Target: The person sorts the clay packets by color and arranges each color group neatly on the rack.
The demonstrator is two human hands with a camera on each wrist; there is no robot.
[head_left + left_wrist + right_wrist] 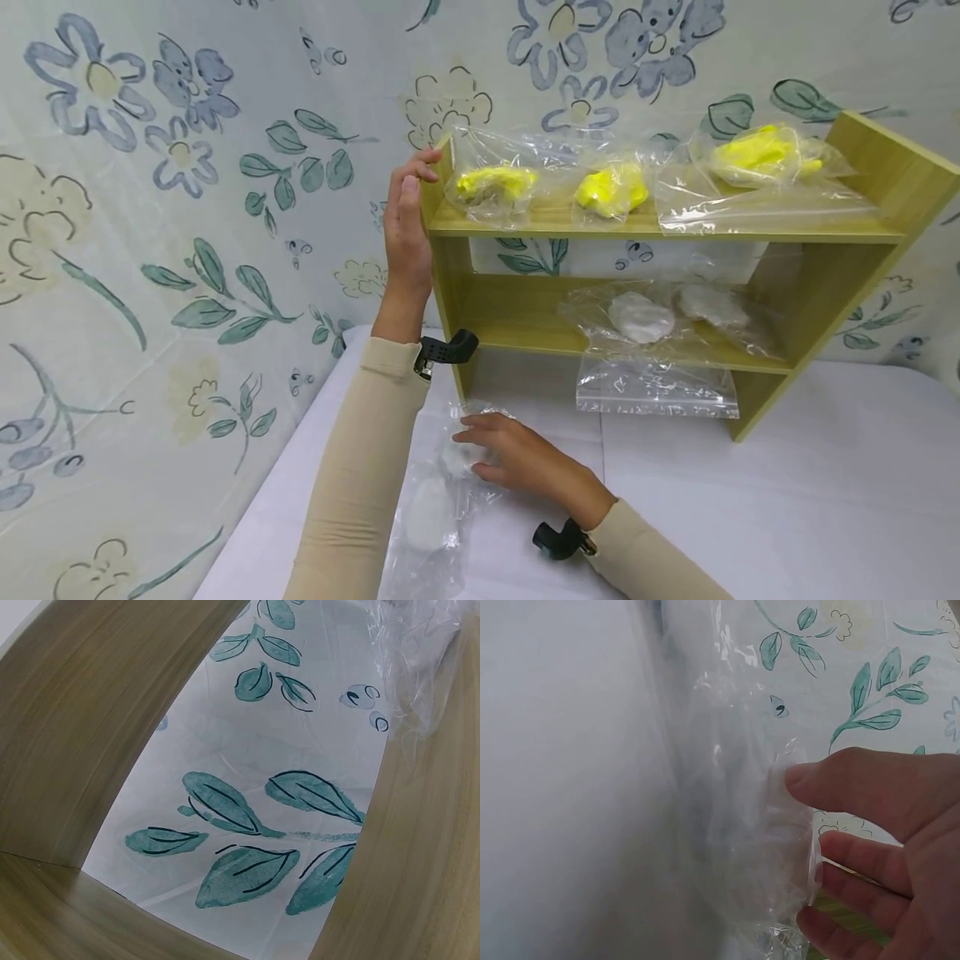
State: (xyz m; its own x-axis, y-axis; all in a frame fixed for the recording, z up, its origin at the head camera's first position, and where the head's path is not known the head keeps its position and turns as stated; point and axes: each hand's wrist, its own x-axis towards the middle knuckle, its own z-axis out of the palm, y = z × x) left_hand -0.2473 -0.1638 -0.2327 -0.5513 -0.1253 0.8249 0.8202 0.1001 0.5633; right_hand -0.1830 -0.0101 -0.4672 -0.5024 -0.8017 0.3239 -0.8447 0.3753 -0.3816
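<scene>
My left hand (411,196) is raised against the left side panel of a small wooden shelf (452,275), its fingertips curled over the panel's top edge. My right hand (480,450) lies low on the white table and pinches a clear plastic bag (435,517) that holds white lumps. In the right wrist view the thumb (855,787) and fingers press the clear plastic bag (742,847) between them. The left wrist view shows only the shelf's boards (90,727) and the flowered wall, not the hand.
Three clear bags with yellow lumps (611,190) lie on the top board. Bags with white lumps (641,317) sit on the lower board, one flat bag (656,387) hanging over its front edge. A flowered wall (187,208) closes the left and back.
</scene>
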